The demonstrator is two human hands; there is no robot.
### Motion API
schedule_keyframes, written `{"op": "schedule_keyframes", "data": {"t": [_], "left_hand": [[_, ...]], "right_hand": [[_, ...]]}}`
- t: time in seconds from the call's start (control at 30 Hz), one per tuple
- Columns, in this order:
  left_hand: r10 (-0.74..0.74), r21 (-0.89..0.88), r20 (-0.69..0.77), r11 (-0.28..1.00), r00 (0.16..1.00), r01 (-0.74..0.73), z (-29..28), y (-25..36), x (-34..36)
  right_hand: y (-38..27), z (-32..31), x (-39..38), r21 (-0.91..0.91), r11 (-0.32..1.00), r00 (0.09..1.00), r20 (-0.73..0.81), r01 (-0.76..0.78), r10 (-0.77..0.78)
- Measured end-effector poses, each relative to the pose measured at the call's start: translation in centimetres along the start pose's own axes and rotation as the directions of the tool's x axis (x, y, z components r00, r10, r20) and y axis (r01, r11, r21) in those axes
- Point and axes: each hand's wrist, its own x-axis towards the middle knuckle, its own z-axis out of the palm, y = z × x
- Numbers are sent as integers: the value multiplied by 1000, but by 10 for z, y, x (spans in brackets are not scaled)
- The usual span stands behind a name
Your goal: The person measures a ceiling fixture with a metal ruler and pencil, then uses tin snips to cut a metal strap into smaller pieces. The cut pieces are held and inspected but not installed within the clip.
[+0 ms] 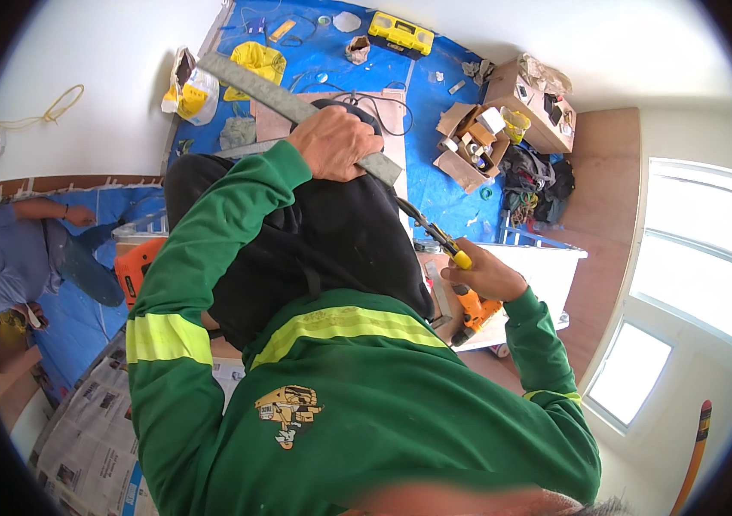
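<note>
My left hand (334, 140) grips a long grey metal strip (253, 84) that slants above my black-trousered legs. In my right hand (485, 278) is a dark tool with yellow handles (434, 230), apparently snips, its tip at or near the strip's lower right end; whether they touch I cannot tell. An orange drill (475, 312) lies on the white board (538, 271) just below my right hand. An orange tool (132, 277) sits to the left of my legs.
Another person (18, 249) is low at the left on blue sheeting (428, 90). A cardboard box of items (460, 129), bags (535, 185), a yellow toolbox (400, 33) and cables stand or lie beyond my legs. Newspaper (86, 430) covers the lower left. Windows (692, 241) are at the right.
</note>
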Motion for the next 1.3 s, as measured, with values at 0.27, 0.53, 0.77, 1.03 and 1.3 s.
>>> {"op": "schedule_keyframes", "data": {"t": [0.27,0.53,0.77,1.03,1.3], "left_hand": [[46,-37,127,998,991,-41,-2,-6,9],[99,-53,159,994,982,-91,3,-3,21],[128,-45,188,992,974,-122,2,-2,24],[211,38,235,973,949,-226,6,-1,31],[169,26,248,983,954,-181,13,-3,27]], "right_hand": [[-34,-16,-14,5,996,996,11,-88,87],[-46,-19,-15,-27,995,996,19,-92,93],[-52,-19,-14,-4,992,990,65,-124,124],[0,8,12,-182,981,997,34,70,-65],[0,23,22,-159,977,989,15,144,-144]]}}
